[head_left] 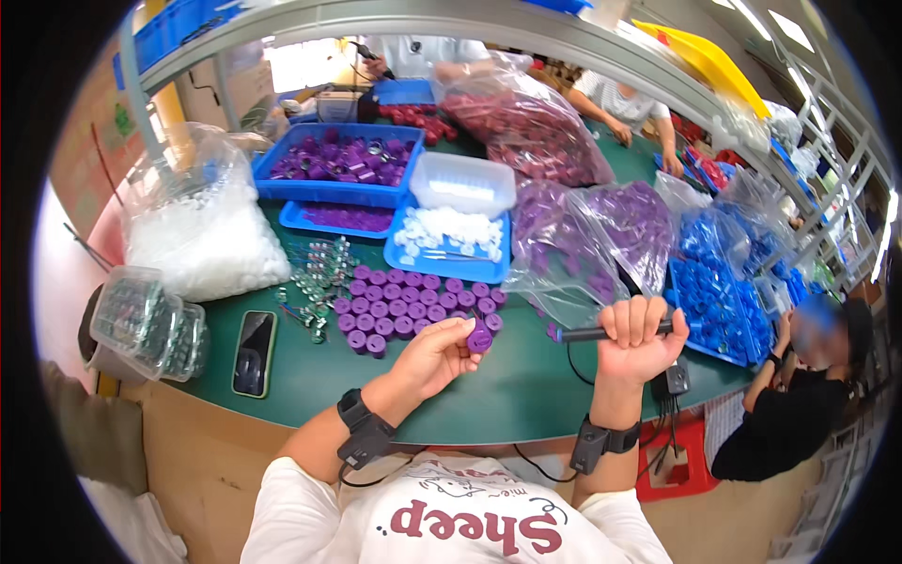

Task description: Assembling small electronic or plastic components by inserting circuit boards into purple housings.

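My left hand (430,361) pinches a small round purple cap-like piece (480,339) between thumb and fingers, just above the green table. To the right, my right hand (641,340) is wrapped in a fist around a black rod-shaped tool (584,334), held level, with its bluish end pointing left toward the purple piece. The tool and the piece are apart. Beyond my left hand, rows of similar purple pieces (402,303) stand close together on the table. Beside them lies a loose heap of small metallic and clear parts with thin wires (324,273).
Behind stand a blue bin of purple parts (343,169) and a blue tray of white parts (449,258). Plastic bags hold white pieces (202,240) and purple pieces (601,235). A phone (254,352) lies left; blue parts (719,301) fill a tray at right. Other people sit around.
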